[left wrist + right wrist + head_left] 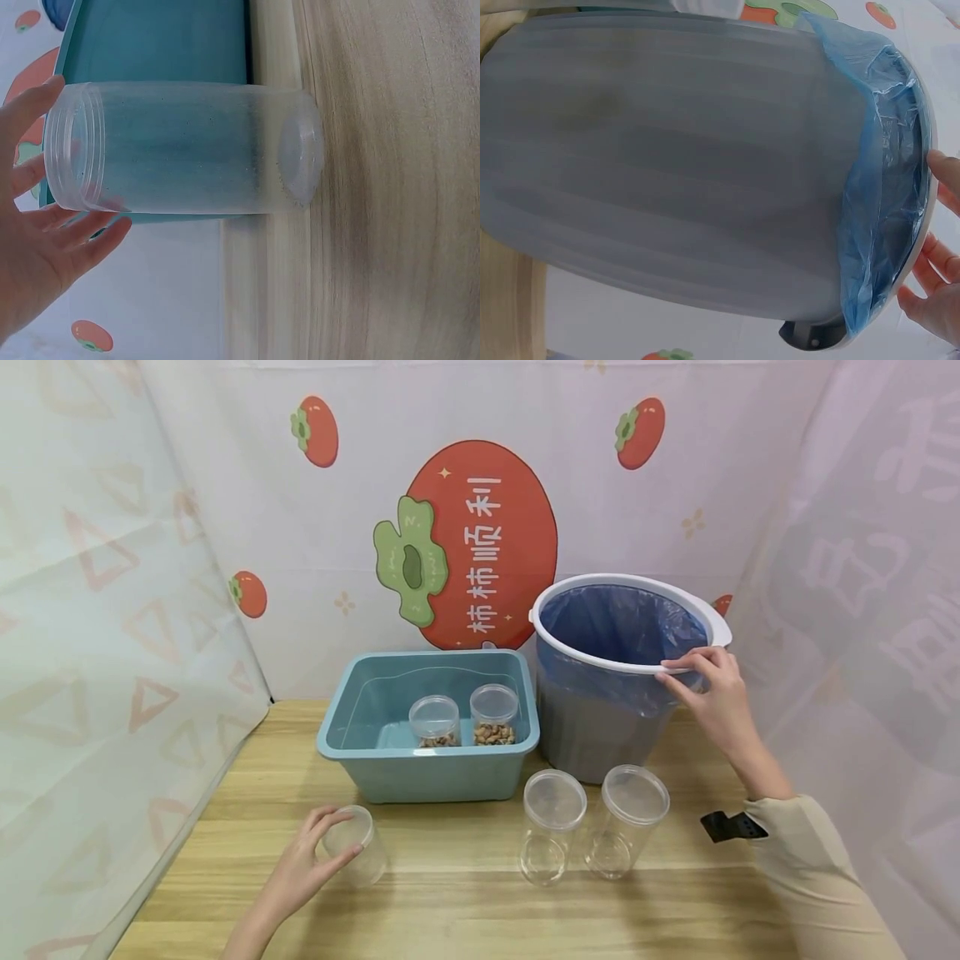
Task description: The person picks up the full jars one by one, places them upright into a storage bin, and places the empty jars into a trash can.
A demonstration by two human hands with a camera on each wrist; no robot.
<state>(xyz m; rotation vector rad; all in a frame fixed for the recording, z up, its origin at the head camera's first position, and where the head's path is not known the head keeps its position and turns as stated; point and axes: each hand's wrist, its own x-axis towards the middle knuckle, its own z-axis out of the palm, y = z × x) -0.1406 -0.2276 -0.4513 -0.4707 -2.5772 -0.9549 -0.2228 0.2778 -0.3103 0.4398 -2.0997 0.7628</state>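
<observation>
At the front left of the table, my left hand [303,862] holds the upper end of a clear plastic jar [367,862], thumb and fingers on either side. That jar [187,146] stands upright and looks empty in the left wrist view. Over on the right, my right hand [716,700] pinches the white rim [592,659] of a grey trash can [581,727]. A blue bag [637,618] lines the can and folds over its outside. Close to the rim, the fingertips [939,159] show in the right wrist view.
A teal plastic tub [435,777] sits left of the can. Inside are two lidded jars, one [493,714] beside the other [435,722], with brown nut-like pieces. Two empty lidded jars, one [551,827] left of the other [628,822], stand before the can.
</observation>
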